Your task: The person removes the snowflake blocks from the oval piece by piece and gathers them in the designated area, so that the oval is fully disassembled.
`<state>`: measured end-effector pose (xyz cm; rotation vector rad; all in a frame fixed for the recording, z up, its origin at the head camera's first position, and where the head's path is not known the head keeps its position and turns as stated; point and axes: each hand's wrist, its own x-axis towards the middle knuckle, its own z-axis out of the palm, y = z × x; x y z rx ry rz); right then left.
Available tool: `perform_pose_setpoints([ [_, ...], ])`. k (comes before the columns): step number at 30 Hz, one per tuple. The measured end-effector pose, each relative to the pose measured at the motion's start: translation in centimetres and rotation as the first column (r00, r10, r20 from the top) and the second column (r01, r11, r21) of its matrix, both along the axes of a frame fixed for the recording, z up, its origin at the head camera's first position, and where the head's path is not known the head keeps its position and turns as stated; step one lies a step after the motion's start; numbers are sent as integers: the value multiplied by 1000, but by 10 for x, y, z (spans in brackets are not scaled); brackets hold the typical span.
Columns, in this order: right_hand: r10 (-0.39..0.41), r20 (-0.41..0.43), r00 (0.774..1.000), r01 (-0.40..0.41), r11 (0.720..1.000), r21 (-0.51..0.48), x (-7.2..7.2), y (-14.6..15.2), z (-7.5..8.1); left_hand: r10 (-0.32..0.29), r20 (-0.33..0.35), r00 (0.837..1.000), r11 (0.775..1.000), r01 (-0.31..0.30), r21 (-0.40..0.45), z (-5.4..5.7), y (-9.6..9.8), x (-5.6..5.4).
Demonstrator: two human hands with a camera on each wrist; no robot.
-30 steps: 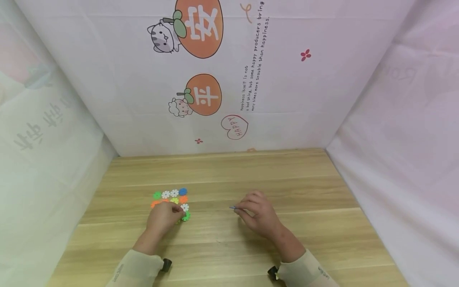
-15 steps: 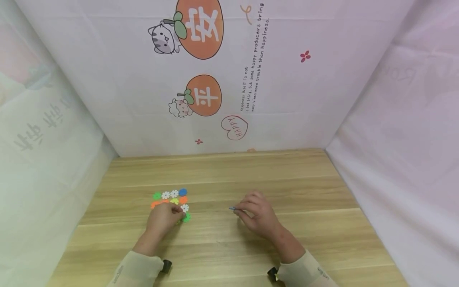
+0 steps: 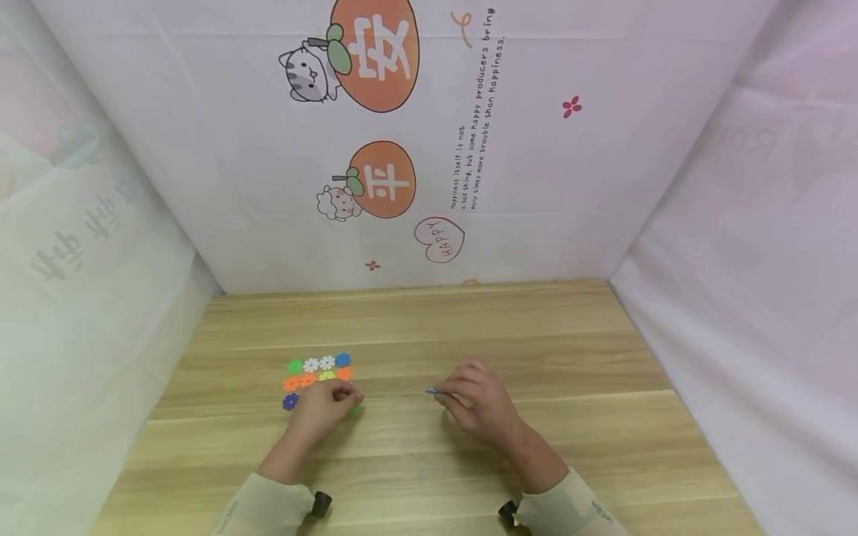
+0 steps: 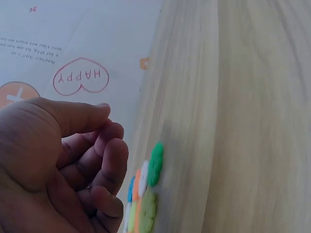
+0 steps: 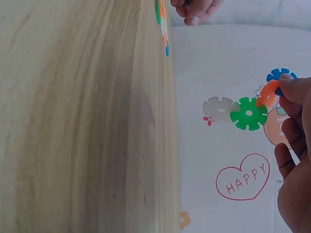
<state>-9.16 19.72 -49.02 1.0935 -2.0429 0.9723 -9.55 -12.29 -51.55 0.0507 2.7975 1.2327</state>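
My right hand (image 3: 484, 402) pinches a short chain of joined snowflake discs above the table. In the right wrist view the fingers are at a blue disc (image 5: 277, 74), with an orange disc (image 5: 267, 93), a green disc (image 5: 249, 113) and a pale white disc (image 5: 216, 109) linked on. My left hand (image 3: 316, 413) hovers over rows of loose discs, fingers loosely curled, thumb and index tips near each other with nothing between them. A green disc (image 4: 155, 164) lies below it on the table. The left hand hides several discs of the rows.
On the wooden table (image 3: 415, 327) the uncovered loose discs include an orange disc (image 3: 291, 383), a dark blue disc (image 3: 290, 402) and a white disc (image 3: 311, 365). A printed white cloth (image 3: 523, 223) stands along the back edge, with more cloth at both sides.
My left hand has shifted right and slightly toward the body, uncovering the dark blue disc and covering more of the right column. The right hand stays nearly in place, still pinching the chain.
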Motion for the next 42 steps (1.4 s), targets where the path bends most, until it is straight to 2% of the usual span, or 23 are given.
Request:
perform_pose_setpoints([
  [7,-8,16,1000,7,1000,30,-1,-1,-2,-63,-36,997,995,65,70,9,17,3],
  [13,-10,35,999,8,999,49,1,-3,-2,-153,-91,984,978,164,128,20,31,7],
  [18,-10,43,999,8,998,60,1,-5,-2,-202,-123,972,962,221,162,22,40,8],
  [22,-7,30,1000,5,998,70,1,-6,-2,-244,-131,961,941,267,207,23,46,10],
  [28,-4,35,999,1,996,90,2,-9,-1,-314,-169,934,901,350,257,27,54,12],
  [32,-4,26,1000,2,996,89,3,-11,-1,-334,-196,922,889,377,261,31,57,13],
  [35,-2,22,1000,0,996,89,3,-12,-1,-334,-204,920,886,381,266,33,59,14],
  [42,12,25,1000,-14,995,99,5,-15,2,-336,-247,909,882,396,257,32,62,15],
])
